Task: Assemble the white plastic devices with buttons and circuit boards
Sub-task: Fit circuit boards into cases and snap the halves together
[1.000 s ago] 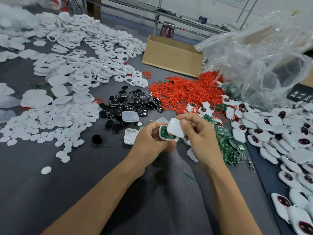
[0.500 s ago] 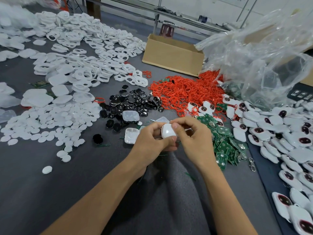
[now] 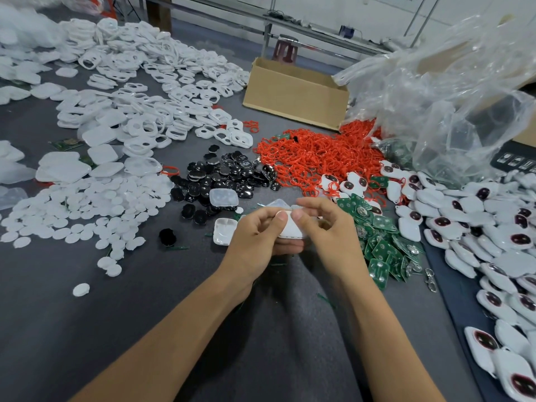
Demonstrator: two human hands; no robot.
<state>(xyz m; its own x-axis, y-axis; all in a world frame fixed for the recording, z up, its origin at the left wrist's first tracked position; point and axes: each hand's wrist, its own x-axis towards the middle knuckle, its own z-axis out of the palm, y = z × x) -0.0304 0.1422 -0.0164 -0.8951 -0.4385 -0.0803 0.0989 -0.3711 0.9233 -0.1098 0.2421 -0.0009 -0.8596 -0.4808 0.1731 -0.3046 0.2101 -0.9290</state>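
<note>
Bright, even light; soft shadows; wide-angle bending at edges.

Matt grey cloth covers the bench (image 3: 87,329), strewn with smooth white plastic shells (image 3: 139,132), glossy black buttons (image 3: 220,175) and a crinkled clear plastic bag (image 3: 452,97).

white device (image 3: 291,229) mostly hidden by both thumbs, finished devices (image 3: 493,285) cut off at right edge

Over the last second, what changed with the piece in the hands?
The white cover, held tilted above the green board by the right hand, has been brought down flat; the board no longer shows. Both thumbs now press on it, and the left hand keeps its grip beneath. The piles on the table lie as before.
</note>
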